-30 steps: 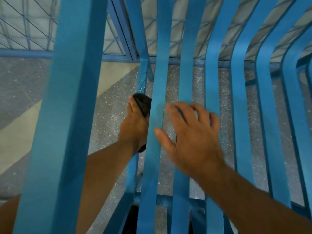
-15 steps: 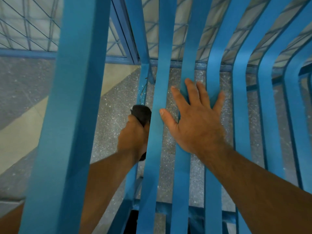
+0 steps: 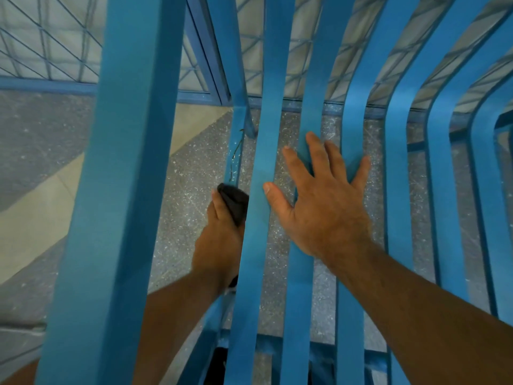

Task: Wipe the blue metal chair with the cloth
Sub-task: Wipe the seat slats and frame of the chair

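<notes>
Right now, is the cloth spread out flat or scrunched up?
Scrunched up. The dark cloth is bunched inside the left hand, with only a small wad showing.

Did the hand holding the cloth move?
Yes. The left hand, gripping the cloth, slid down the thin bar toward the person, farther from the chair's far crossbar.

Blue metal slatted chair point(image 3: 266, 134): 1 | dark bunched cloth point(image 3: 234, 202): 1 | bare hands: 2 (left hand point(image 3: 219, 240), right hand point(image 3: 324, 212))
</notes>
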Demonstrator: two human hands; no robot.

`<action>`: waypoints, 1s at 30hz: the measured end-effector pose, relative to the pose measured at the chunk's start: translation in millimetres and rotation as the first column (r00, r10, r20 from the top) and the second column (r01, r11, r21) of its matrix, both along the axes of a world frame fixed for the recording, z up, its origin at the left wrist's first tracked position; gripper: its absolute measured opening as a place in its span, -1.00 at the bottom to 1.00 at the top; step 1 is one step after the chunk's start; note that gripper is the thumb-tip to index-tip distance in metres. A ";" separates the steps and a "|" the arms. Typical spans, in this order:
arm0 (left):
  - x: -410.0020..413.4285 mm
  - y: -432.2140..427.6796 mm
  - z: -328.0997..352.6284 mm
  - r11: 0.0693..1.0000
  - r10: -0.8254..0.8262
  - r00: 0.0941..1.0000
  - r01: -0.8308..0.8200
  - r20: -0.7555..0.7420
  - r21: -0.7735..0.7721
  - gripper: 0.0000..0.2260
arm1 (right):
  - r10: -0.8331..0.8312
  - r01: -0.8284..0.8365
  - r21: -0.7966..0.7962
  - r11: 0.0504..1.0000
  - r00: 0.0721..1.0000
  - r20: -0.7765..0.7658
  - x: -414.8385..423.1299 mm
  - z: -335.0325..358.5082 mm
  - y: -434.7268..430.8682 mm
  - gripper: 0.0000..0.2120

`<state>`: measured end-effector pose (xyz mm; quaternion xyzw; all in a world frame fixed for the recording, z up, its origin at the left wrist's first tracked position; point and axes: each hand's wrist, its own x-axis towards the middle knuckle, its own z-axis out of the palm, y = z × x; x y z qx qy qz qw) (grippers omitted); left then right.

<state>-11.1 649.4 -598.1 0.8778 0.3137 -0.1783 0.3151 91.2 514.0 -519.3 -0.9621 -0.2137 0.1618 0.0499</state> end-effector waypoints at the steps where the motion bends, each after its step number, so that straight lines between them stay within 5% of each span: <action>1: 14.8 1.8 2.0 0.999 0.051 0.998 -0.050 0.023 -0.016 -0.29 | -0.005 0.005 -0.001 1.000 1.000 0.001 0.0 -0.1 0.0 -0.32; 5: 37.9 4.0 12.0 0.986 0.162 0.982 -0.158 0.092 -0.050 -0.51 | -0.005 0.005 -0.008 1.000 1.000 0.007 0.2 -1.6 1.0 -0.32; 8: 0.5 -6.4 20.2 0.968 0.226 0.973 -0.220 0.043 -0.124 -0.37 | -0.005 0.005 -0.005 1.000 1.000 0.011 0.4 -1.4 0.6 -0.31; 13: -12.7 -6.7 16.7 0.925 0.316 0.948 -0.318 -0.040 -0.210 -0.46 | -0.011 0.011 0.004 1.000 1.000 0.022 -1.3 -1.0 2.6 -0.31; 19: 64.7 12.9 9.6 0.987 0.158 0.987 -0.158 0.027 0.011 -0.71 | -0.017 0.017 0.007 1.000 1.000 0.012 -0.4 -2.3 1.9 -0.30; 26: 15.8 -2.2 8.2 0.999 0.043 0.996 -0.042 0.076 -0.023 -0.28 | -0.008 0.008 -0.002 1.000 1.000 0.008 -0.1 -1.9 2.1 -0.30; 30: 19.6 -0.7 8.8 0.998 0.057 0.998 -0.057 0.033 -0.014 -0.27 | -0.017 0.017 -0.004 1.000 1.000 -0.011 0.2 0.0 2.9 -0.30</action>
